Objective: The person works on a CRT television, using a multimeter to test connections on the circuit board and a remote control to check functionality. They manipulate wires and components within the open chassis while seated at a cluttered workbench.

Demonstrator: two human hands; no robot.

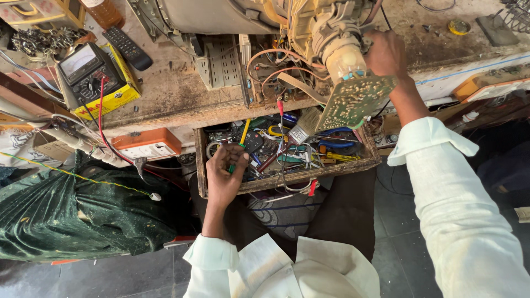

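My left hand reaches into an open wooden drawer full of tools, fingers curled on a green and yellow handled screwdriver. My right hand is up on the workbench, gripping the neck of a dusty picture tube in an opened television chassis. A green circuit board hangs from that neck, over the drawer. Orange and red wires loop inside the chassis.
An analogue multimeter on a yellow box sits at the bench's left, its red lead trailing down. A black remote control lies behind it. An orange and white switch box hangs under the bench. A dark green cloth bundle lies left.
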